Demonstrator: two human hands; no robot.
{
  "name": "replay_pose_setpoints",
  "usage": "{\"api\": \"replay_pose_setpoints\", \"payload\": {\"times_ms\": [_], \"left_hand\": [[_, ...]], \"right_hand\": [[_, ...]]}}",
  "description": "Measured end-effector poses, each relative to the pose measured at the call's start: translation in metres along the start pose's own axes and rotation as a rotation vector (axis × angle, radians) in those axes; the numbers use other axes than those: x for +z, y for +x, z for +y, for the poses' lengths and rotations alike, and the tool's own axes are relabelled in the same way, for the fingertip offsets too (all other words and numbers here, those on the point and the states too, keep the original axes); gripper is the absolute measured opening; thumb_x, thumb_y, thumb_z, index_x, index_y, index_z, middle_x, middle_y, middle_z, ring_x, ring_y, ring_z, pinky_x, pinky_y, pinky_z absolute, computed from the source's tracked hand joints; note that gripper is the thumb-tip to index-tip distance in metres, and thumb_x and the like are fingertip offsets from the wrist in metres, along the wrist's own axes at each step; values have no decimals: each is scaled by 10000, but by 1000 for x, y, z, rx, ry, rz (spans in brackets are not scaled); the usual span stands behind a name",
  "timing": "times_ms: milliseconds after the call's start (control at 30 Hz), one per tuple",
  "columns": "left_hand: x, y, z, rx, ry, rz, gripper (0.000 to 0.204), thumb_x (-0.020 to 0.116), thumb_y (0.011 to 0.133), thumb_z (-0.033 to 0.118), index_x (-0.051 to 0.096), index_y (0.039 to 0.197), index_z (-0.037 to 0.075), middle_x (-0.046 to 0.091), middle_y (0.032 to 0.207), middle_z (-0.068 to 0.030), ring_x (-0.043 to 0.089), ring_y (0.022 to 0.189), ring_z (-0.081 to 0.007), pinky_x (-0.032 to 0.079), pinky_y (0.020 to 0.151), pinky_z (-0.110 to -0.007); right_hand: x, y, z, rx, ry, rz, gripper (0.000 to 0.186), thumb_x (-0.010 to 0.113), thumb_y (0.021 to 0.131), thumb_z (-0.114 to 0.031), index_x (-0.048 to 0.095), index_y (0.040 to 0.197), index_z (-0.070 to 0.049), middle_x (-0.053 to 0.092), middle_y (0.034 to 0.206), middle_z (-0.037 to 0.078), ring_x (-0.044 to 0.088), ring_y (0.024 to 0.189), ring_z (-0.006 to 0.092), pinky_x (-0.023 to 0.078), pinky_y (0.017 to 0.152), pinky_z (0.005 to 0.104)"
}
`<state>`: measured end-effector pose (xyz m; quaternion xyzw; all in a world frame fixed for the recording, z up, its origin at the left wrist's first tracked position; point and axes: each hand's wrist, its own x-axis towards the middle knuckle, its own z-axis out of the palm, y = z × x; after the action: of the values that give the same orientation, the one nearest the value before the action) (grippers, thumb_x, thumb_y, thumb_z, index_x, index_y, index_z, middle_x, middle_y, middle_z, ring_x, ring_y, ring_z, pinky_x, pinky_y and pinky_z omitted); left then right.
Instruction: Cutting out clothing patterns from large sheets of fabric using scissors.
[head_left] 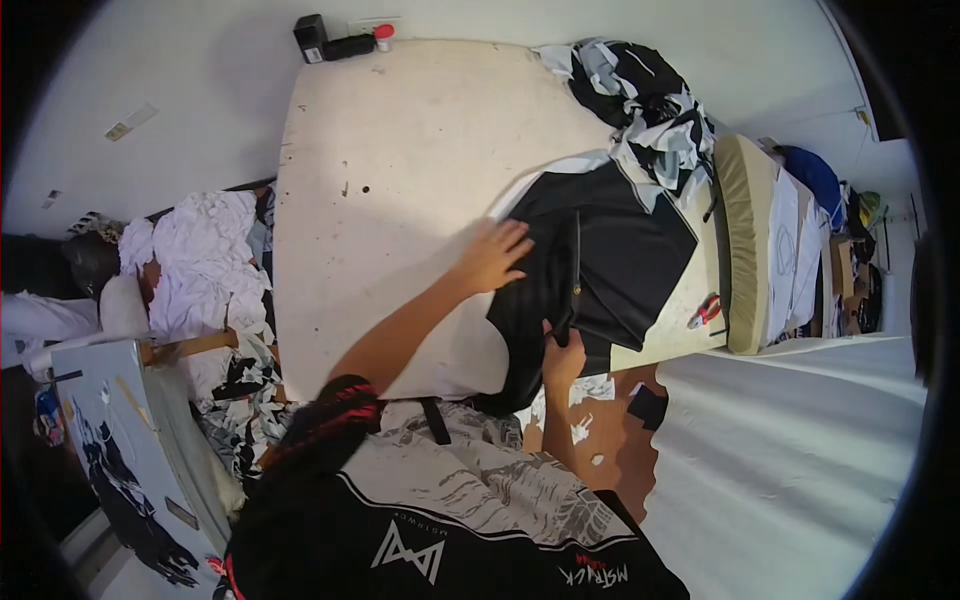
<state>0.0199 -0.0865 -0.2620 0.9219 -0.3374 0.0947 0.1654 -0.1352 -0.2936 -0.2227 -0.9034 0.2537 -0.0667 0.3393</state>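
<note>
A black zip garment with white edging lies partly bunched on the pale table, its near part hanging over the front edge. A metal zipper runs down it, with the slider low on its length. My left hand rests on the garment's left side, fingers spread. Lower and to the right, my right hand is closed around a fold of the black cloth just below the zipper. Its fingers are partly hidden by the fabric.
Red-handled pliers or cutters lie right of the garment. Black, white and grey cloth is heaped at the far right corner. A black box and red-lidded jar stand at the back. White cloth is piled left; a cushioned pad stands right.
</note>
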Motion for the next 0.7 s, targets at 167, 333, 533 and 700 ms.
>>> {"api": "replay_pose_setpoints", "payload": {"times_ms": [167,333,533,700], "left_hand": [[-122,-87,67,-832,-196,-870,698,715,912,564,634,1366,41,570,1369,-301,541,1290,-401,377,1122,-595],[-97,-119,14,-636,93,21,741,684,931,604,615,1423,53,525,1493,-274,469,1413,-429,356,1148,-604],[-51,-61,-97,-594,259,258,810,649,953,620,497,1562,108,307,1675,-250,261,1550,-465,216,1202,-691],[-53,54,-184,-656,352,304,761,552,1001,636,501,1559,121,295,1681,-258,191,1578,-462,143,1231,-683]], "right_hand": [[-2,-3,10,36,18,-15,501,817,901,-452,636,887,16,652,754,254,652,758,498,501,678,494],[-12,9,10,-31,60,-10,474,800,926,-427,627,886,13,652,742,261,662,726,486,502,649,492],[7,110,40,-249,49,142,493,776,943,-441,623,937,27,656,822,331,651,866,553,505,689,554],[-3,233,26,-291,-213,209,446,746,955,-428,639,1026,-1,696,895,298,666,869,526,497,731,556]]}}
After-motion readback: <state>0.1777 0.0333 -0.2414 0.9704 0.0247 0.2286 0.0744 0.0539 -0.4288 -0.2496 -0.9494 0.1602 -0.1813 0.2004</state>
